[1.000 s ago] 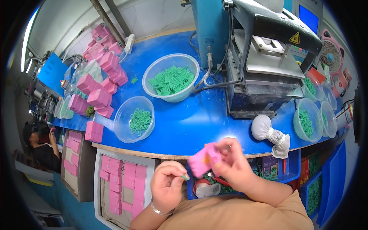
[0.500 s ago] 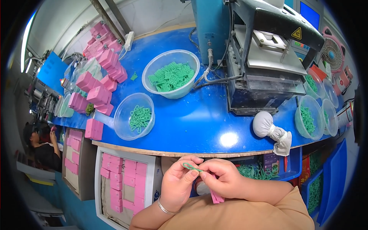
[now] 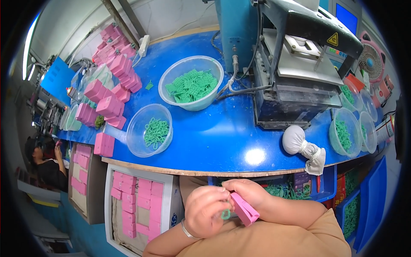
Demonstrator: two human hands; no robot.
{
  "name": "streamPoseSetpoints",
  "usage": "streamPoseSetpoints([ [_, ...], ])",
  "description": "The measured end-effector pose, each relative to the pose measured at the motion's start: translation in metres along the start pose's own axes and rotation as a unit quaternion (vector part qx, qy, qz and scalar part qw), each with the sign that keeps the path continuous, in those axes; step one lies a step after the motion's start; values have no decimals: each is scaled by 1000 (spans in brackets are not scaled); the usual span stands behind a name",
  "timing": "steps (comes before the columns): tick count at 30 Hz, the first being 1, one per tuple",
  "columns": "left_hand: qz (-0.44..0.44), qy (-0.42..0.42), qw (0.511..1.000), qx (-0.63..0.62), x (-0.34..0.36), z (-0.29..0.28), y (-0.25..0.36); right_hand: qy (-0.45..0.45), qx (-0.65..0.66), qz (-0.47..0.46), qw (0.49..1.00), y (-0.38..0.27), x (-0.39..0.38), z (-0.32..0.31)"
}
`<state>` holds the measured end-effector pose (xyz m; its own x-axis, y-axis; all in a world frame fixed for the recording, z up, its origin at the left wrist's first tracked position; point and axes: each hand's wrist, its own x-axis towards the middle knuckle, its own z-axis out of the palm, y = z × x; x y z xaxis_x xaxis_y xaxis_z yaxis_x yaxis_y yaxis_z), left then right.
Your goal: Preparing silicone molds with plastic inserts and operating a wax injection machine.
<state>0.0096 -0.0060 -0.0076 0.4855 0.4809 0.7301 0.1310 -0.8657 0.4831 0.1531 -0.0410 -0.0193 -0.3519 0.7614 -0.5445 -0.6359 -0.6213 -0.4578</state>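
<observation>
Pink rectangular rubbery-looking block (image 3: 245, 210) tilts downward above the tan cloth top (image 3: 278, 233), its upper end gripped by the right hand (image 3: 248, 191), probably to steady it. Curled fingers of the left hand (image 3: 207, 210) seem to pinch a green waxy loop (image 3: 225, 214), hiding the contact. Beyond, a wood-edged blue tabletop (image 3: 205, 141) bars the front, bearing a round translucent plastic bowl (image 3: 133, 138).

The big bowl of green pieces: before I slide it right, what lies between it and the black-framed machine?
In the head view, grey cables cross the blue tabletop there, with a teal column behind them.
</observation>
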Motion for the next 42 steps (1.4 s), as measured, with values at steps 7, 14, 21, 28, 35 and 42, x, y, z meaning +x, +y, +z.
streamPoseSetpoints([
  [7,-158,150,954,206,25,-55,-36,-96,74,-62,991,8,-1,-22],
  [14,-27,-141,978,148,42,-46,-11,-178,260,-16,949,4,6,-29],
  [21,58,-82,995,22,-9,-12,-12,-122,161,-110,973,11,-1,-11],
  [28,-140,-207,904,-347,-5,-24,-14,-221,-474,-491,696,-11,-6,-19],
  [35,-90,-132,980,-121,10,-16,-11,-3,-630,-562,535,-19,-20,-18],
  [42,-374,-62,878,-292,41,3,-56,55,-172,-499,847,-75,-58,-50],
])
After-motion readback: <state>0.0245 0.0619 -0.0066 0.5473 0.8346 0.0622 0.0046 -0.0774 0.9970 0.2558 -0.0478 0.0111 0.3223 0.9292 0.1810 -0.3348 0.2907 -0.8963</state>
